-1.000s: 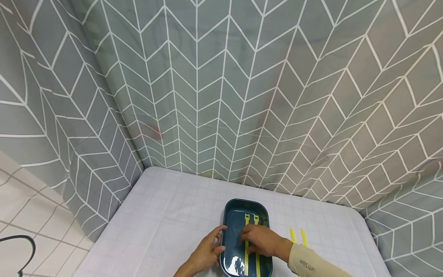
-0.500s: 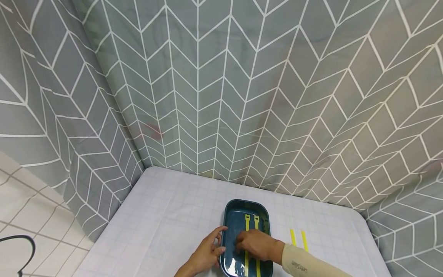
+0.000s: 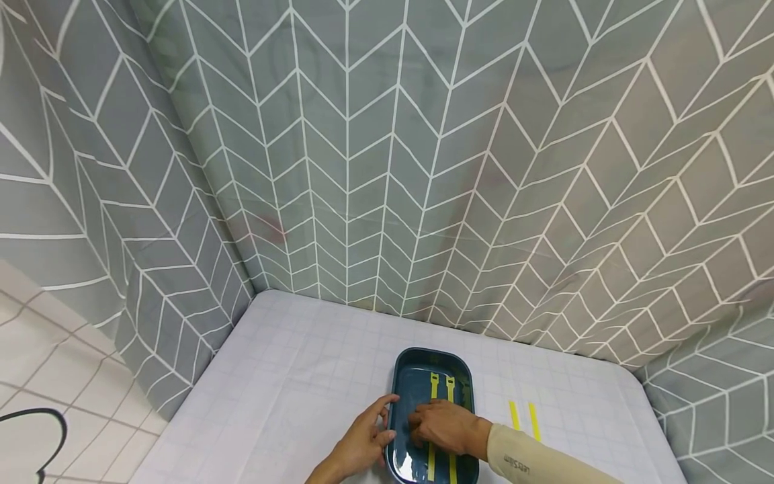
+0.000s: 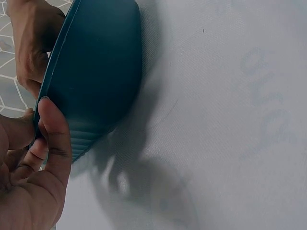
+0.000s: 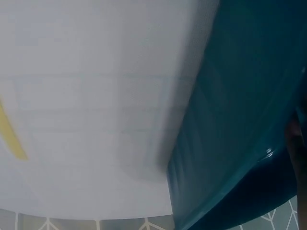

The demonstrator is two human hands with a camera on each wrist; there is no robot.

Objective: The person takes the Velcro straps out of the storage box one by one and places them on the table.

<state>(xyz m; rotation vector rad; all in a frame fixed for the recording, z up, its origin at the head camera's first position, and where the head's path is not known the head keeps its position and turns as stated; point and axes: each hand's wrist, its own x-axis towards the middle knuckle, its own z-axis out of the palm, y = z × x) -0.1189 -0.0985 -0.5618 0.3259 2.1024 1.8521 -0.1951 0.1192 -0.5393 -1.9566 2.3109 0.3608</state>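
Note:
A dark blue rectangular tray [image 3: 402, 376] stands on the white-covered table. Inside it, two yellow hook-and-loop cable ties [image 3: 434, 386] lie side by side lengthwise, slotted heads at the far end. My left hand [image 3: 363, 433] grips the tray's left rim; in the left wrist view its thumb and fingers pinch the rim [image 4: 55, 62]. My right hand [image 3: 444, 425] reaches over the right rim into the tray and covers the middle of both ties. Its fingertips point down near the tray floor, left of the ties, and whatever lies under them is hidden.
Two more yellow strips [image 3: 535, 422] lie on the tablecloth [image 3: 314, 349] right of the tray, partly behind the right sleeve [image 3: 532, 458]. Grey chevron-patterned curtains [image 3: 387, 168] hang behind the table and at its sides. Tiled floor [image 3: 78, 396] shows at left.
My right hand has shifted a little to the left and down inside the tray, across the cable ties. The left hand keeps its place on the rim.

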